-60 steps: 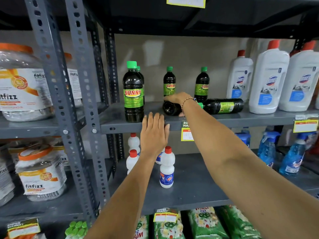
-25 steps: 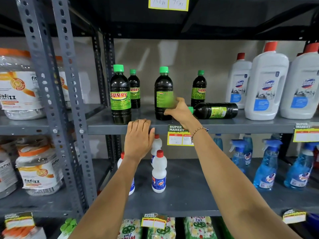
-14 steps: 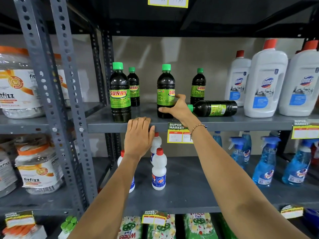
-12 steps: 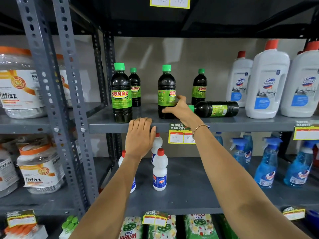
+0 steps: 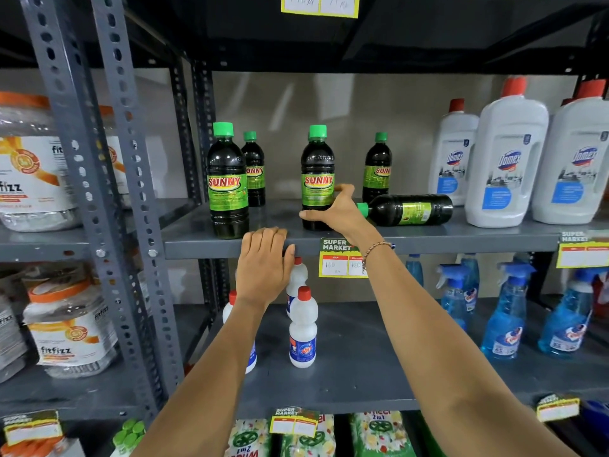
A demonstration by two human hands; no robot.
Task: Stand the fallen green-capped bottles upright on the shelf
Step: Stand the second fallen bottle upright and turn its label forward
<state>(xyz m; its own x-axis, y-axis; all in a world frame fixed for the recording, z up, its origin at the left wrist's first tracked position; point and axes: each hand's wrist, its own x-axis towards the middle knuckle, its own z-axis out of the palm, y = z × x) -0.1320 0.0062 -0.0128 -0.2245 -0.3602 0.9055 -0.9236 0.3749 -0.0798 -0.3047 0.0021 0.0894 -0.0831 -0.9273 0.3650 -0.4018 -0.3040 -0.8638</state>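
Grey steel shelf (image 5: pixel 428 240), middle tier, carries five green-capped bottles. Four stand upright: front-left bottle (image 5: pixel 227 183) close to the front edge, rear-left bottle (image 5: pixel 254 169) just behind it, centre bottle (image 5: pixel 317 179), and rear bottle (image 5: pixel 378 168) towards the wall. Fallen bottle (image 5: pixel 408 210) lies on its side, cap pointing left, base just beside the white jugs (image 5: pixel 509 159). Right hand (image 5: pixel 336 211) is wrapped round the lower body of the centre bottle, thumb across its front and fingers behind, gripping it; that bottle is vertical, base on the shelf. The hand's back lies just beside the fallen bottle's cap. Left hand (image 5: pixel 263 258) rests flat over the shelf's front lip, fingers together, holding nothing. Bare shelf surface shows between front-left and centre bottles. A price tag (image 5: pixel 341 258) hangs on the lip.
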